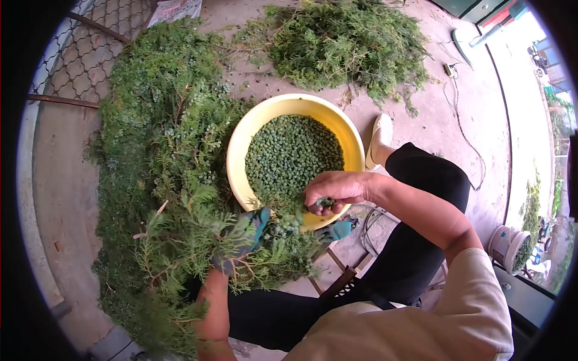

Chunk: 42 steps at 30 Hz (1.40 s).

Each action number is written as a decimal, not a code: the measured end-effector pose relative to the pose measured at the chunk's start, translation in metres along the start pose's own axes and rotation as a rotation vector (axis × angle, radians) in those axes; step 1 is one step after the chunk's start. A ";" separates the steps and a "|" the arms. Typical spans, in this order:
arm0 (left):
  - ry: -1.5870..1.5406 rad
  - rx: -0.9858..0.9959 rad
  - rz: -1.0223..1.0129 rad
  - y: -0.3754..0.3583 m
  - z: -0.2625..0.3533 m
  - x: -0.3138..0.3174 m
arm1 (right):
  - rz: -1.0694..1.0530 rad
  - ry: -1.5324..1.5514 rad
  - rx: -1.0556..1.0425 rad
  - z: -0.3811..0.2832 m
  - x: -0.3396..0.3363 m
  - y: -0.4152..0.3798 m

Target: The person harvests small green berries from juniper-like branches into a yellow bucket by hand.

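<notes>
My left hand (245, 240), in a grey and teal glove, is closed around a leafy evergreen branch (198, 231) at the basin's near left edge. Foliage covers part of its fingers. My bare right hand (334, 191) is curled over the near right rim of a yellow basin (241, 135). Small green cones show inside its closed fingers. Round green cones (292, 147) fill much of the basin. A sprig of the foliage hangs across the basin's near rim, between my hands.
A long heap of cone-bearing branches (162, 120) lies to the left. Another green pile (355, 45) sits beyond the basin. A teal and grey glove (338, 231) is by the near rim. A cable (460, 120) crosses the floor at right, and a white bucket (509, 248) stands there.
</notes>
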<state>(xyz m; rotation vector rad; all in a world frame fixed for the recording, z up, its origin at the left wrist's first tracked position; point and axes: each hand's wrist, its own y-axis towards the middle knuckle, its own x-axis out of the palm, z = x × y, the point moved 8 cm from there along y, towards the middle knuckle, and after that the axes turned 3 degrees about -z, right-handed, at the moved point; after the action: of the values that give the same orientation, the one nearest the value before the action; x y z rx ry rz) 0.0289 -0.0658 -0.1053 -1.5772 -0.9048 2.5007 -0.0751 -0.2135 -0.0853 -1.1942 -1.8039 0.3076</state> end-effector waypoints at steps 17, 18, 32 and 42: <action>0.674 0.308 0.223 -0.013 -0.003 0.040 | 0.047 -0.168 -0.184 -0.022 0.001 0.020; 0.716 0.322 0.239 -0.056 -0.008 0.062 | 0.046 -0.172 -0.186 -0.027 -0.003 0.013; 0.702 0.326 0.196 -0.028 -0.003 0.026 | 0.153 -0.595 -0.437 -0.038 0.024 0.007; -1.644 -0.479 -0.037 -0.020 0.015 -0.016 | 0.240 0.226 -0.064 0.013 0.001 0.020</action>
<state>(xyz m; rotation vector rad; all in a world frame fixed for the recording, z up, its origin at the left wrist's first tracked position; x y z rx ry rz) 0.0187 -0.0620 -0.0775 0.9814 -1.5154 3.2648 -0.0738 -0.1994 -0.1039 -1.4343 -1.4879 0.2425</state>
